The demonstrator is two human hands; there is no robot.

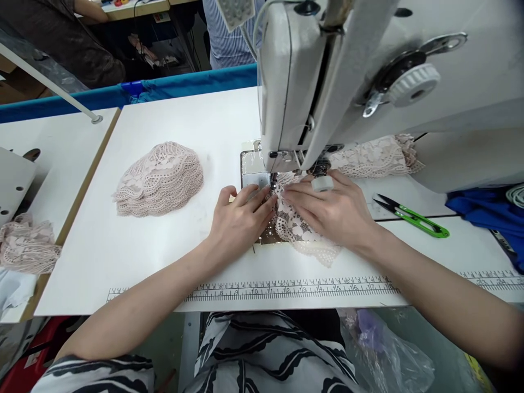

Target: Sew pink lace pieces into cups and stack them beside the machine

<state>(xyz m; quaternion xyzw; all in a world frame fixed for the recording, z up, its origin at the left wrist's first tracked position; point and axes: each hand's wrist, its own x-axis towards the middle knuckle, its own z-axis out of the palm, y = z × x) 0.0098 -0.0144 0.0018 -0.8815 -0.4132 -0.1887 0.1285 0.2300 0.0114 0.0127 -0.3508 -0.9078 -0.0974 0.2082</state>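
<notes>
A piece of pale pink lace lies under the needle area of a white sewing machine, partly over the metal needle plate. My left hand rests left of the presser foot, fingers apart and fingertips at the lace's left edge. Stretched flat across the lace, my right hand presses it down on the right side of the foot. Its thumb is hidden. The lace under the machine head is partly covered by the fingers.
A stack of lace pieces sits on the left of the white table. Green thread snips and blue cloth lie at right. More lace is behind my right hand. A printed ruler runs along the front edge.
</notes>
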